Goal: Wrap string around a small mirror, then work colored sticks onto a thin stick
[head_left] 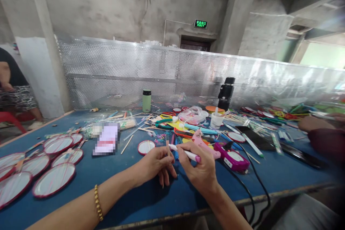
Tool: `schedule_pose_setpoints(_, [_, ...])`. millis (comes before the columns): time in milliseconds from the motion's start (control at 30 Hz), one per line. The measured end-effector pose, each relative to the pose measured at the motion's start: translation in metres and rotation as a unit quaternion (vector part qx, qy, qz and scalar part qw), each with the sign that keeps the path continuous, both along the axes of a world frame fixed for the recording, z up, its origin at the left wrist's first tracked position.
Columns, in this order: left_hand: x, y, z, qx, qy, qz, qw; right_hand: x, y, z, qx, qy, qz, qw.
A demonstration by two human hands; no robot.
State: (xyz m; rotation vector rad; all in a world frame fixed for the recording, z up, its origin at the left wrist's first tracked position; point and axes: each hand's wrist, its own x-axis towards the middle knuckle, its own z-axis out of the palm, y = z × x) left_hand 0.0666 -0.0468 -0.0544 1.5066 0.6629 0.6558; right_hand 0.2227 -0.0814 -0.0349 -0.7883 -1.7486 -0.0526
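Note:
My left hand (155,165) pinches a flat wooden craft stick (167,143) upright between thumb and fingers. In my right hand (199,169) is a white marker pen (192,155) with a purple end, gripped as for writing; its tip points at the stick, but I cannot tell whether they touch. Just behind my left hand lies a small round white disc with a red rim (146,147). A pink glue gun (202,143) rests beyond my right hand, beside a purple power strip (232,158).
Several red-rimmed discs (55,180) cover the table's left side. A phone (106,139), a green bottle (146,100), a black flask (226,93) and a white cup (216,120) stand or lie further back among loose sticks. At right are dark phones (303,156), black cables (258,183) and another person's arm (320,125).

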Motion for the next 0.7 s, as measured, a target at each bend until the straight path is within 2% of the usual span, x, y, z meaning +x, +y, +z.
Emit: schedule_pose_setpoints(700, [-0.0002, -0.0003, 0.0007, 0.001, 0.003, 0.003, 1.000, -0.0014, 0.0007, 0.0003, 0.001, 0.006, -0.008, 1.000])
